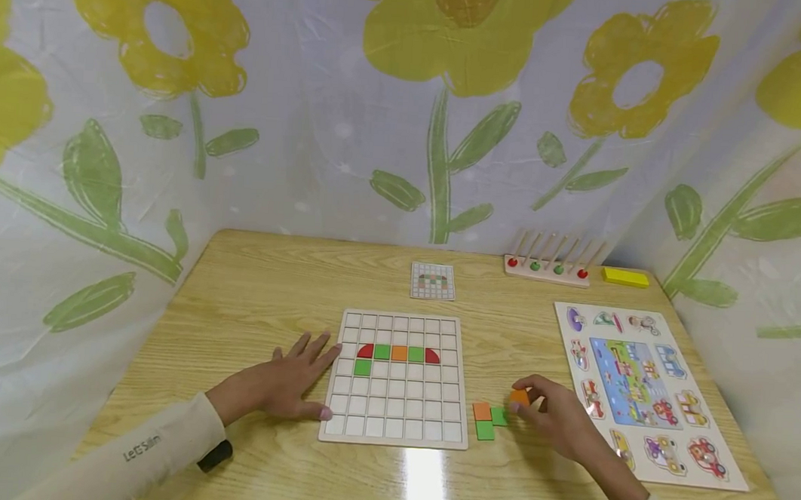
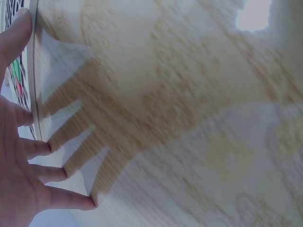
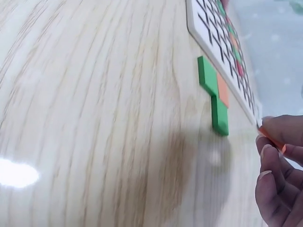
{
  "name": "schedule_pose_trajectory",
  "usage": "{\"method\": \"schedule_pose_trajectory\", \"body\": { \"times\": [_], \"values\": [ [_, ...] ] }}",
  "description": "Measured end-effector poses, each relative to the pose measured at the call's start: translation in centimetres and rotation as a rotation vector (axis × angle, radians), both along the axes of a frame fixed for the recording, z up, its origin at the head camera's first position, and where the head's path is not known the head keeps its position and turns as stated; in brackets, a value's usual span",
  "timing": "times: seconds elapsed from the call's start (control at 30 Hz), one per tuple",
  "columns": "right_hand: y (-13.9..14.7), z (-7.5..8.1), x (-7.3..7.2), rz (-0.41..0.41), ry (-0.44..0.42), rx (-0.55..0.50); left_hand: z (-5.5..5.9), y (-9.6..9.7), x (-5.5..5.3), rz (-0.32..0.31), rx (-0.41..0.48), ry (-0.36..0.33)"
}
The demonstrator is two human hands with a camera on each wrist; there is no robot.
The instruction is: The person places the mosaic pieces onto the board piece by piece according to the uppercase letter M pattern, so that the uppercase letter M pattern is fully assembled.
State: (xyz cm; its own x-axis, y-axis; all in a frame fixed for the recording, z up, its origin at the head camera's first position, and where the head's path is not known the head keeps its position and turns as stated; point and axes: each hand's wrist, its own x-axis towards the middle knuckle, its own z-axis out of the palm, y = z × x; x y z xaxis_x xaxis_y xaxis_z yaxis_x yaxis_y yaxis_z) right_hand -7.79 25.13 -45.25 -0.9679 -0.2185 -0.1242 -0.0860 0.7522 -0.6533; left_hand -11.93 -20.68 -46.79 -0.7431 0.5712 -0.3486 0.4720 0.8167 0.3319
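My right hand (image 1: pixel 555 418) pinches an orange square tile (image 1: pixel 519 397) between thumb and fingers, right of the grid board. In the right wrist view the same orange tile (image 3: pixel 271 137) shows edge-on between the fingertips. Just left of that hand lie two green tiles (image 1: pixel 485 430) and another orange tile (image 1: pixel 482 411). The white grid board (image 1: pixel 395 429) bears a row of red quarter-rounds, green squares and an orange square (image 1: pixel 399 353), with one green square (image 1: pixel 362 367) below the row's left end. My left hand (image 1: pixel 291 384) rests with spread fingers, thumb and fingertip at the board's left edge.
A small pattern card (image 1: pixel 433 282) lies behind the board. A peg stand (image 1: pixel 547 270) with red and green beads and a yellow block (image 1: pixel 626 277) are at the back right. A vehicle picture puzzle (image 1: pixel 644 399) lies on the right. Flowered cloth (image 1: pixel 312 124) surrounds the table.
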Motion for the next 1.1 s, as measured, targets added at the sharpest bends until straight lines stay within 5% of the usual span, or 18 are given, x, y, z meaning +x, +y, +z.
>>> {"method": "schedule_pose_trajectory", "body": {
  "times": [0.47,1.1],
  "values": [
    [-2.3,-0.2,-0.3,0.149,0.064,-0.095,-0.2,0.0,-0.1,0.0,-0.007,-0.005],
    [-5.7,0.3,-0.7,0.277,-0.056,-0.144,-0.1,0.1,0.1,-0.012,-0.002,0.0]
  ]
}}
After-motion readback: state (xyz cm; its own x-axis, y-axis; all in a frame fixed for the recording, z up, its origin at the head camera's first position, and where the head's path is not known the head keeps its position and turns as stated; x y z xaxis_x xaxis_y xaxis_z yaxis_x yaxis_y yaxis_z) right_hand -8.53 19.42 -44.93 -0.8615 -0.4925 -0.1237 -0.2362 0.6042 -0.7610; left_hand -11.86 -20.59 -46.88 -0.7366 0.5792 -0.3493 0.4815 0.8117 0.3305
